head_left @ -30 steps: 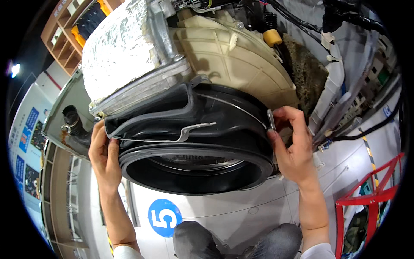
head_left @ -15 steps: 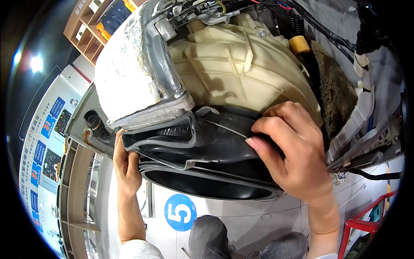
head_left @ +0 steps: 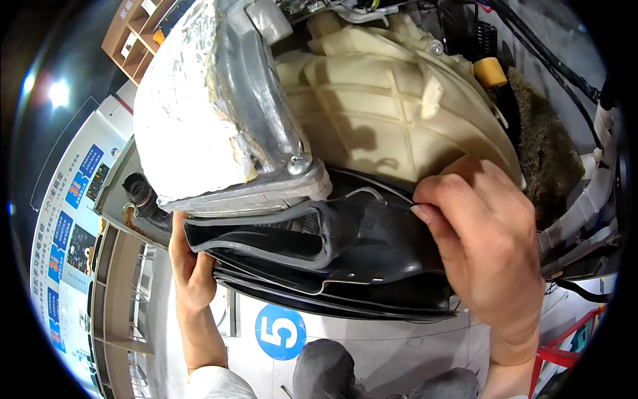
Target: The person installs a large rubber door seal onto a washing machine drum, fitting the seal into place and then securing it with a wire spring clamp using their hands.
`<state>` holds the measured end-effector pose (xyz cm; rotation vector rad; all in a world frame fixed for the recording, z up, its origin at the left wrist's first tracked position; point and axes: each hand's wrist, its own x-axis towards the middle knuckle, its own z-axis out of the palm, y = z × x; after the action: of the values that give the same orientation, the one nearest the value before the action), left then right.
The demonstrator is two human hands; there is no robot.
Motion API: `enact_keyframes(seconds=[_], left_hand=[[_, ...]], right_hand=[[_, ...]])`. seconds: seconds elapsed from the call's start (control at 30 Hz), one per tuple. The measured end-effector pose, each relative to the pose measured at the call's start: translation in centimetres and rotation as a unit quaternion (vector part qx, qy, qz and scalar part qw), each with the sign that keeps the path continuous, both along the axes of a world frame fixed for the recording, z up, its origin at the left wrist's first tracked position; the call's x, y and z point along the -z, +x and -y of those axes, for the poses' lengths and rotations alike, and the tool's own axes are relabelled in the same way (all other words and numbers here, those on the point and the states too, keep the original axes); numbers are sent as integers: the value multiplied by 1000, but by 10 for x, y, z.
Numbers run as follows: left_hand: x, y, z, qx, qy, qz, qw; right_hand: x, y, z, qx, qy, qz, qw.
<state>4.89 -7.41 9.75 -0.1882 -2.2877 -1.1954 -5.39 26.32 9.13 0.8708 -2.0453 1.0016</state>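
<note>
A black rubber door gasket (head_left: 399, 243) lies across the front of a cream plastic washing machine tub (head_left: 372, 113). My left hand (head_left: 193, 279) grips its left end, thumb in front and the other fingers partly hidden behind. With thumb and forefinger pinched, my right hand (head_left: 488, 243) holds the gasket's upper rear lip against the tub. The gasket's grey-rimmed port (head_left: 325, 236) sits just below the mouth of a metal duct (head_left: 309, 176) partly wrapped in silver foil. A thin wire clamp (head_left: 322, 287) runs along the gasket's front folds.
A black corrugated hose (head_left: 141, 189) stands left of the duct. Dark cables (head_left: 525, 53) and a yellow cap (head_left: 490, 72) are at the upper right. A red metal frame (head_left: 561, 352) stands on the floor at the lower right, and a blue round floor sticker (head_left: 280, 331) lies below.
My right hand has shifted right along the gasket, still pinching. The gasket's front opening has flattened, and its port has tilted. The view has moved closer to the duct and tub.
</note>
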Motion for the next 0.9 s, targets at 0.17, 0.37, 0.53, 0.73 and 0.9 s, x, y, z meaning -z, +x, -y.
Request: enact_keyframes(seconds=[0.17,0.37,0.53,0.73,0.9], left_hand=[[8,-1,26,-23,-39,-38,998],[3,-6,4,-57,0,-31,998],[-3,-8,-1,-65,-31,-23,997],[-14,-11,-5,-6,27,32,999],[-2,-11,2,34,-2,-28,999]], right_hand=[[7,3,3,16,3,-11,1000],[-6,15,1,50,83,-18,995],[-6,18,-3,52,99,4,994],[0,14,-11,29,97,27,994],[-3,21,-14,44,122,34,991]])
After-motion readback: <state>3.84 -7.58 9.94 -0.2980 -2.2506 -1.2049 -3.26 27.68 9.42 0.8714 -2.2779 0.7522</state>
